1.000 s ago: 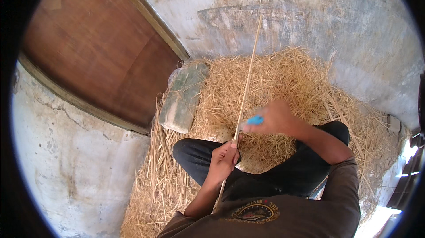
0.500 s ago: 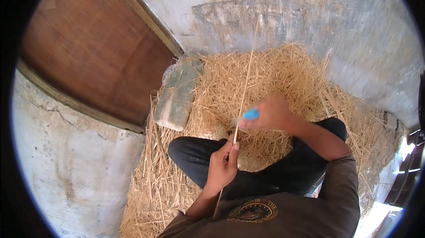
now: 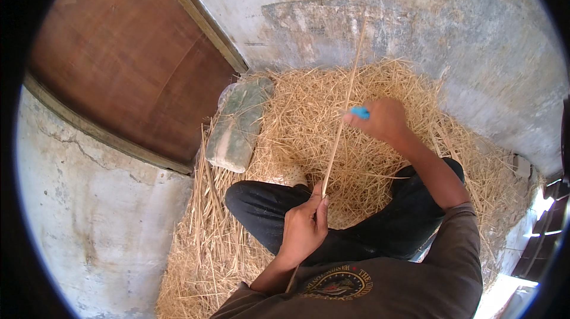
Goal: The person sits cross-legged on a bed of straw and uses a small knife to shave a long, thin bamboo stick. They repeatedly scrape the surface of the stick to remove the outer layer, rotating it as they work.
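A long, thin pale strip [image 3: 340, 141], like bamboo or cane, slants up and slightly right from my lap toward the wall. My left hand [image 3: 304, 228] is closed round its lower part, the thumb pressed along it. In my right hand [image 3: 383, 119] is a small tool with a blue handle [image 3: 360, 112]. Its front end meets the strip about halfway up, and the right thumb lies at the same spot. The tool's blade is blurred and mostly hidden, so its exact kind does not show.
Straw-like shavings [image 3: 309, 96] cover the floor around my crossed legs [image 3: 255, 206]. A greenish-grey block [image 3: 237, 126] lies left of them, by a brown wooden panel [image 3: 136, 63]. A stained plaster wall [image 3: 427, 16] rises ahead. Longer strips [image 3: 208, 224] lie at the left.
My right hand and the blue-handled tool have moved up along the strip, away from my left hand. My left hand has shifted slightly right, and the strip leans further right.
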{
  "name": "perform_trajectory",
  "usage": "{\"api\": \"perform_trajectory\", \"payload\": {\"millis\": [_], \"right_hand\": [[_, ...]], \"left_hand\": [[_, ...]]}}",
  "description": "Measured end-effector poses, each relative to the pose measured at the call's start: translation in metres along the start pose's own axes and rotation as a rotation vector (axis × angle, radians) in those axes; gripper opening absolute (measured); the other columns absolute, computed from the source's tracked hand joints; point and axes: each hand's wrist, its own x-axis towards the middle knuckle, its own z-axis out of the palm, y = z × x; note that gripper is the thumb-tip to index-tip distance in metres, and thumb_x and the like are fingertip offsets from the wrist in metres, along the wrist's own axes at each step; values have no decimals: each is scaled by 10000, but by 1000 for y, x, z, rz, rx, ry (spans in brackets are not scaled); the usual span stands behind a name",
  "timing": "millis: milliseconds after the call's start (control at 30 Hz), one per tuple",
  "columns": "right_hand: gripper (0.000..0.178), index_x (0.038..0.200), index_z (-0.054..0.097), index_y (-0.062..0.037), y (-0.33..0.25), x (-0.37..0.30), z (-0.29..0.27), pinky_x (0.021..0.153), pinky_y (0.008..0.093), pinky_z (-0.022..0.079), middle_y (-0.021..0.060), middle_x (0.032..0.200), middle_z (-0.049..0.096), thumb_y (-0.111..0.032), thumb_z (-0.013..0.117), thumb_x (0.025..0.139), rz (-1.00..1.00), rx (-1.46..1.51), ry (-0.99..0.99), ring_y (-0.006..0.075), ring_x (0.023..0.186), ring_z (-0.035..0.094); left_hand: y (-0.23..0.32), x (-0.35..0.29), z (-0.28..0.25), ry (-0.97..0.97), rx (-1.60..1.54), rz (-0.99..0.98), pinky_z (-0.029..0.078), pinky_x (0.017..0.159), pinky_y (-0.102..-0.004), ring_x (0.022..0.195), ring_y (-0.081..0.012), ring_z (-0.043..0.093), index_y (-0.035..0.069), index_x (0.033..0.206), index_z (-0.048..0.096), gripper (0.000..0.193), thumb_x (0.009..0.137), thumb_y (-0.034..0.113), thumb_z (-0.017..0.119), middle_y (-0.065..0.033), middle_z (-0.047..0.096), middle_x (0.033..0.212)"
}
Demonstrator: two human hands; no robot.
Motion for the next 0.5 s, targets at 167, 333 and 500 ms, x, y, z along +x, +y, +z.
{"api": "perform_trajectory", "payload": {"millis": [167, 333, 500], "right_hand": [[664, 564, 633, -94, -45, -38, 3, 393, 370, 401, 87, 428, 493, -730, 546, 736, -288, 121, -21, 253, 382, 516], [659, 568, 633, -103, 30, 16, -4, 397, 380, 395, 66, 429, 494, -738, 555, 723, 311, 113, -167, 237, 370, 492], [657, 587, 630, -109, -7, -13, 8, 427, 392, 411, 59, 454, 516, -748, 550, 719, -84, 24, -80, 244, 393, 504]], "left_hand": [[7, 7, -6, 0, 92, -48, 463, 533, -325, 531, -314, 573, -64, 1090, 598, 228, 899, 43, 535, -296, 587, 828], [11, -9, -2, -53, 91, 49, 464, 528, -329, 560, -337, 606, -69, 1080, 600, 228, 894, 50, 544, -283, 599, 856], [5, -8, -5, -45, 48, -24, 468, 528, -329, 584, -342, 623, -69, 1097, 593, 244, 888, 50, 549, -284, 599, 843]]}}
